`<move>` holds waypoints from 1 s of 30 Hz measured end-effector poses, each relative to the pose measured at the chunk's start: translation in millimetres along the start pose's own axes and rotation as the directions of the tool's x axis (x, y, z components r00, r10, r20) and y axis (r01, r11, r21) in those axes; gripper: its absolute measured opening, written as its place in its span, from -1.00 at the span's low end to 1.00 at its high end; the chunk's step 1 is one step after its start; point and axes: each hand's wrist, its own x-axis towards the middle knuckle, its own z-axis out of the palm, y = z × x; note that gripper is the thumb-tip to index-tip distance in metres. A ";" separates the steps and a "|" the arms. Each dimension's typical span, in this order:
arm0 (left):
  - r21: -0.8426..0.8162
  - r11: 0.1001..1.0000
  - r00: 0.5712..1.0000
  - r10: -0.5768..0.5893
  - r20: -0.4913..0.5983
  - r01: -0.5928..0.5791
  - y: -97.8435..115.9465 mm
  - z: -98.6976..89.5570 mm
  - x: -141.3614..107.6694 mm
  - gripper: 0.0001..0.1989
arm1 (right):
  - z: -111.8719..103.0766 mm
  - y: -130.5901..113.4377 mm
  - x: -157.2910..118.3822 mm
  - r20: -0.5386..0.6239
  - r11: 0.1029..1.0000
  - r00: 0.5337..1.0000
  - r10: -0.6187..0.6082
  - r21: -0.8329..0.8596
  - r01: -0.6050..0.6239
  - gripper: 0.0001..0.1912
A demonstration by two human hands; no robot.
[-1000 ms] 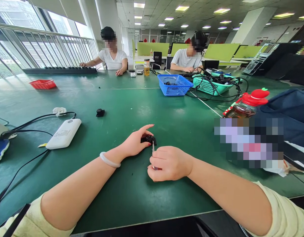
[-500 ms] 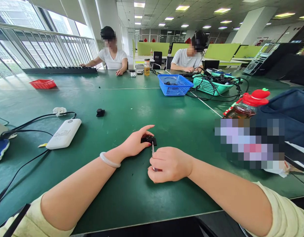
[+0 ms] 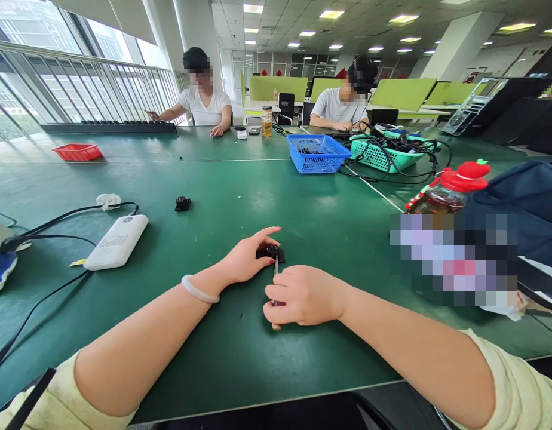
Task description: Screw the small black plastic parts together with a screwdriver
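Note:
My left hand [image 3: 247, 257] steadies a small black plastic part [image 3: 280, 254] flat on the green table, thumb on its near side and fingers behind it. Much of that part is hidden by the hand. In my right hand [image 3: 307, 297] is a slim screwdriver [image 3: 276, 269], its metal shaft pointing away from me and its tip at the near edge of the black part. Fingers wrap round the handle, whose end shows below the fist. Farther left lies a second small black part [image 3: 183, 204], apart from both hands.
On the left are a white power bank [image 3: 117, 242] with cables and a red tray [image 3: 77, 153]. Beyond stand a blue basket [image 3: 318, 158] and a green basket [image 3: 383, 156] with tangled cables. A red-lidded bottle [image 3: 450, 188] is at right. Two people sit across the table.
My right hand has shifted slightly left, and the screwdriver now stands straighter, with its handle end showing below the fist. My left hand and the black part stay put.

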 end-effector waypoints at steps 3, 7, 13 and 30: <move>0.025 1.000 1.000 -0.008 -0.023 0.009 2.1 0.6 -0.5 -0.31 | 3.8 -1.4 -1.2 0.079 1.000 0.997 -0.003 0.015 0.002 -0.71; 0.181 0.981 0.994 -0.051 -0.096 0.068 6.3 0.0 -0.3 -0.38 | 3.8 -0.6 -2.2 0.125 1.000 0.992 0.018 -0.002 -0.018 -0.72; 0.405 0.897 0.979 -0.119 -0.164 0.177 8.1 -5.1 2.3 -0.71 | -5.6 0.1 -0.5 -0.015 0.997 1.000 0.028 -0.072 -0.029 -0.75; 0.396 0.901 0.981 -0.127 -0.145 0.175 5.0 -6.7 2.7 -0.72 | 0.1 -0.5 -3.8 -0.035 0.998 0.997 0.065 -0.012 -0.065 -0.79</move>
